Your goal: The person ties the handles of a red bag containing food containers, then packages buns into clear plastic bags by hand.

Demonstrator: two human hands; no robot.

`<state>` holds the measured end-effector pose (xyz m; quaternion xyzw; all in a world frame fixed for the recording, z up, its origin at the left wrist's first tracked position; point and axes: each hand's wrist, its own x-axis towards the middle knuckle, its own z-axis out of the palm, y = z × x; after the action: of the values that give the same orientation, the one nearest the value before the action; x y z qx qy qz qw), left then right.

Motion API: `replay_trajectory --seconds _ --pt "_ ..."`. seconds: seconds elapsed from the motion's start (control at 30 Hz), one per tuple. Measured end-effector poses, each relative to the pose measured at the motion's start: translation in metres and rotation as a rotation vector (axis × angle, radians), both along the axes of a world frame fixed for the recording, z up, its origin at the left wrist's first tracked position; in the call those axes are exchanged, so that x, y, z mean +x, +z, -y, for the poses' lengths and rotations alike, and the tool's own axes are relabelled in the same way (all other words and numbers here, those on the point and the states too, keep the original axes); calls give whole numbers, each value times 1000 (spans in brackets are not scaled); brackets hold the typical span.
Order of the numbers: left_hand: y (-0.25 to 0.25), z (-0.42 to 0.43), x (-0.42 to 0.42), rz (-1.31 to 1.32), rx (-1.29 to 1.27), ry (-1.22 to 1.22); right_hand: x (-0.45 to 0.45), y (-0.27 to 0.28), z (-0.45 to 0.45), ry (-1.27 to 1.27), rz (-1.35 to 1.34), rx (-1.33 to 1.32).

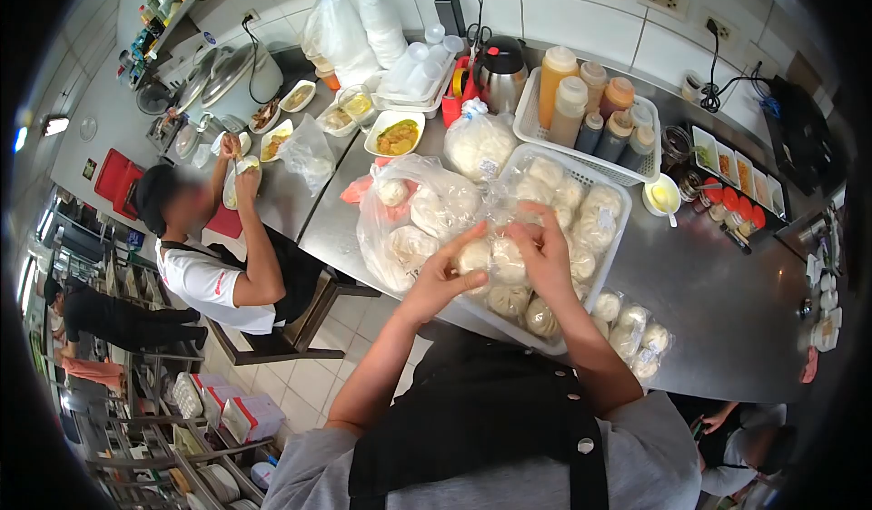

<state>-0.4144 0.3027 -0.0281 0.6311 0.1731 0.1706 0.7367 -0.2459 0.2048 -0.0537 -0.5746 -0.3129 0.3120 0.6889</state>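
Note:
In front of me a white plastic tray holds several clear bags of round white buns. My left hand is at the tray's left side, thumb and index finger spread apart beside a clear plastic bag of buns. My right hand is over the same bag, its fingers bent and closed on the thin plastic near the top. Left of the tray lies a larger plastic bag of buns. Another knotted bag sits behind it.
A white basket of sauce bottles and a steel jug stand behind the tray. More bagged buns lie at its right. A bowl with a spoon is further right. A co-worker sits at the left, handling food.

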Motion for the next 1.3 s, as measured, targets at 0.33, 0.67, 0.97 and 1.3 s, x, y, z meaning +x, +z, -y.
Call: replay_trajectory --seconds 0.33,0.67,0.97,1.3 --pt "21 -10 -48 -159 407 127 -30 23 21 449 785 -26" --pt "26 -11 -45 -455 640 143 -35 42 28 284 886 -162" --pt "35 -37 33 -220 431 59 29 61 31 119 646 -162" --pt "-46 -43 73 -284 1262 177 37 3 24 -49 1023 -678"
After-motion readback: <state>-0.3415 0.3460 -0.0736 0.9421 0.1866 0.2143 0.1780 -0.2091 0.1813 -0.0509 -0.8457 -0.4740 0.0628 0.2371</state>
